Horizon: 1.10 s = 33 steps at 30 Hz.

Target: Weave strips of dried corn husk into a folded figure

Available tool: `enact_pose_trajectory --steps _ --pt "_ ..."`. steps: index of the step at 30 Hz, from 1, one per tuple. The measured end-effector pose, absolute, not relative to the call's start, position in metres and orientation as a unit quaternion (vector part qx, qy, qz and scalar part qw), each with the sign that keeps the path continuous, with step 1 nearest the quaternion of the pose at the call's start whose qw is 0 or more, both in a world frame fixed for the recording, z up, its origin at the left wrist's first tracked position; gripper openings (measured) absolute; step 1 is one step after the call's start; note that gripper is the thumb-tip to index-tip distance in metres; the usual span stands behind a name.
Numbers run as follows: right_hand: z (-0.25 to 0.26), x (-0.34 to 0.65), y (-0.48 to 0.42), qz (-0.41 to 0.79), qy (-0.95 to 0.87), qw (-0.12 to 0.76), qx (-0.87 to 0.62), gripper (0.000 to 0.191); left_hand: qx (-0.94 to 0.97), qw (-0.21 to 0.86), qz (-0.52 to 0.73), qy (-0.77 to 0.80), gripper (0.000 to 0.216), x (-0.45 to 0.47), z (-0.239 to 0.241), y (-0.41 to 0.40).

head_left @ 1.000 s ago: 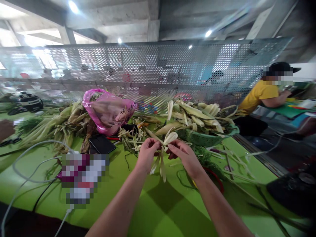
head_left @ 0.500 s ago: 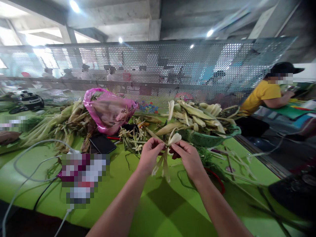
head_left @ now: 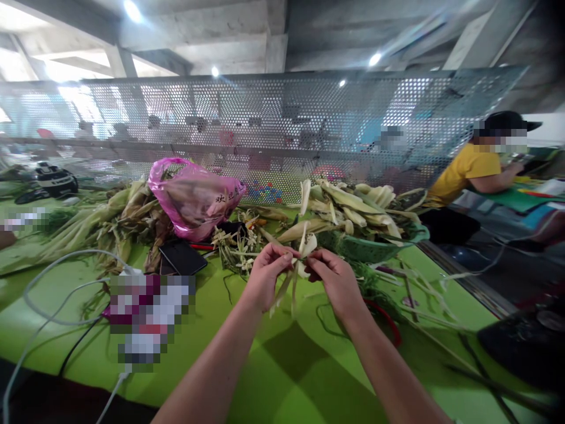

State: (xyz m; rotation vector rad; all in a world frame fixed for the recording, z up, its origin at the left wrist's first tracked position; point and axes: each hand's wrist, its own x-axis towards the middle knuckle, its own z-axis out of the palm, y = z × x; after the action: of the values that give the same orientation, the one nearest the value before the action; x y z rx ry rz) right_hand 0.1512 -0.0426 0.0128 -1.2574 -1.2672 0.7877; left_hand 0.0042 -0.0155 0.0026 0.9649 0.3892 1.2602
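Head view: standing by, I note the person's left hand (head_left: 267, 275) pinching a small bunch of pale corn-husk strips (head_left: 305, 245), thumb against fingers. Right hand (head_left: 332, 274) pinches the bunch's other side; narrow gap between hands. Bunch held above the green tabletop (head_left: 260, 391), strips hanging below. Beyond, rightward: green basket (head_left: 368, 249) heaped with husks. Leftward: pink plastic bag (head_left: 189, 200).

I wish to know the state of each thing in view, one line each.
Husk piece: held up, ends hanging down
Left hand: pinching it
Right hand: pinching it
Pink bag: filled, bulging
Green basket: heaped with husks
Phone: lying flat, dark
White cable: looped
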Motion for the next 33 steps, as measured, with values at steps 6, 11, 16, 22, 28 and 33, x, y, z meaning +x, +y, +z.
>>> enact_pose_trajectory --steps 6,11,16,22,28,33 --pt "0.009 0.153 -0.043 0.244 -0.565 0.549 -0.565 0.014 0.467 0.652 0.555 0.222 0.019 0.007 0.001 -0.014" --pt "0.006 0.154 -0.043 0.205 -0.569 0.530 -0.595 0.015 0.476 0.618 0.555 0.288 0.020 0.009 -0.004 -0.010" --pt "0.011 0.154 -0.046 0.104 -0.661 0.503 -0.548 0.012 0.514 0.594 0.525 0.327 0.019 0.008 -0.010 -0.002" --pt "0.016 0.153 -0.048 0.049 -0.710 0.480 -0.512 0.005 0.551 0.553 0.536 0.322 0.022 0.012 -0.018 0.003" --pt "0.018 0.152 -0.049 0.020 -0.724 0.468 -0.507 0.005 0.565 0.560 0.520 0.311 0.026 0.012 -0.021 0.001" --pt "0.018 0.151 -0.049 0.016 -0.727 0.469 -0.501 0.005 0.567 0.591 0.495 0.290 0.025 0.011 -0.019 -0.001"
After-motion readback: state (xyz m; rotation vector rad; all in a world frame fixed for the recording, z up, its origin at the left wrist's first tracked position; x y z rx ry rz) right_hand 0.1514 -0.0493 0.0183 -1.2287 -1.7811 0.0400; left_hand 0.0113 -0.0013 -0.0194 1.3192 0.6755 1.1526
